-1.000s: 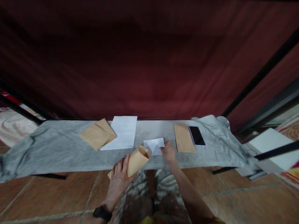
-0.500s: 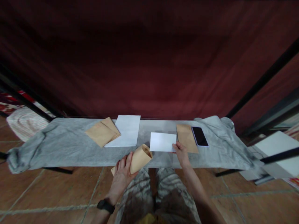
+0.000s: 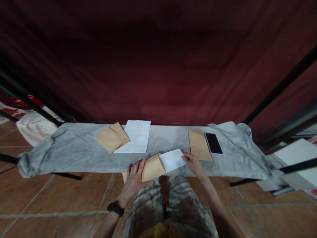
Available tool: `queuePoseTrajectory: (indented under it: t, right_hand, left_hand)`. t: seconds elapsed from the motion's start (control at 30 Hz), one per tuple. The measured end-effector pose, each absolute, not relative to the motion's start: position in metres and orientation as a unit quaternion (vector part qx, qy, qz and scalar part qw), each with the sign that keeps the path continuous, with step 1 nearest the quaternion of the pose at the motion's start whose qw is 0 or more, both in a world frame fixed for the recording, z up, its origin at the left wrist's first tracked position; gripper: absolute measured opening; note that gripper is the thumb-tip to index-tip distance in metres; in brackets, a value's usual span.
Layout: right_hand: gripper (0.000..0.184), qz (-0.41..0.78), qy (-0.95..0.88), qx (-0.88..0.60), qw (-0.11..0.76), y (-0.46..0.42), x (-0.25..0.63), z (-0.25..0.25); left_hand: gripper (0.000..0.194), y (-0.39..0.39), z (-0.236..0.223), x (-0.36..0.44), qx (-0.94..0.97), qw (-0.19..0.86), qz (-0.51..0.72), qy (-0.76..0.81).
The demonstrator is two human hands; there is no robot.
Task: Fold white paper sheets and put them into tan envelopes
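Observation:
My left hand is closed around a brown paper envelope near the front edge of the cloth-covered table. The envelope's mouth faces right and bulges open. A folded white sheet of paper has its left end at that mouth, partly inside. Between thumb and fingers, my right hand pinches the sheet's right end. Just beyond the right hand lies a flat brown envelope. How far the sheet reaches into the held envelope is hidden.
Several brown envelopes overlap at the left, touching a stack of white paper. A dark-screened phone lies right of the flat envelope. Grey cloth covers the table, bunched at the right end. A red curtain hangs behind.
My right hand has brought the white sheet left and down, tilting it, so its left end now meets the envelope's mouth. My left hand still holds the envelope.

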State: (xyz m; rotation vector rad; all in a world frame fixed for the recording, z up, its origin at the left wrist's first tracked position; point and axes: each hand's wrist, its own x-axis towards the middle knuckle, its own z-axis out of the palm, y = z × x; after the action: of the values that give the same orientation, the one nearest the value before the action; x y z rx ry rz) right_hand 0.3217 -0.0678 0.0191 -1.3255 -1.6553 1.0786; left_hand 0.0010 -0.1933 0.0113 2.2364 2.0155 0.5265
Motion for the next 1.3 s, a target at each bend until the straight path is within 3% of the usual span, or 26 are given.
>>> queuePoseTrajectory:
  t: [0.57,0.87,1.07,1.23,1.3]
  right_hand:
    - [0.026,0.433,-0.65,-0.51,0.361,-0.097,0.252,0.017]
    - [0.022,0.434,-0.609,-0.53,0.4,-0.1,0.248,0.004]
    - [0.047,0.427,-0.589,-0.557,0.401,-0.097,0.251,0.004]
    - [0.015,0.429,-0.605,-0.574,0.346,-0.09,0.256,0.004]
    - [0.016,0.427,-0.611,-0.577,0.333,-0.088,0.258,0.003]
  left_hand:
    - [0.113,-0.171,0.037,0.038,0.772,0.069,0.179,0.605]
    - [0.11,-0.169,0.035,0.043,0.78,0.061,0.175,0.598]
    - [0.108,-0.164,0.043,0.044,0.788,0.043,0.168,0.591]
    - [0.106,-0.161,0.048,0.046,0.796,0.039,0.155,0.583]
    - [0.105,-0.161,0.047,0.046,0.8,0.036,0.151,0.58]
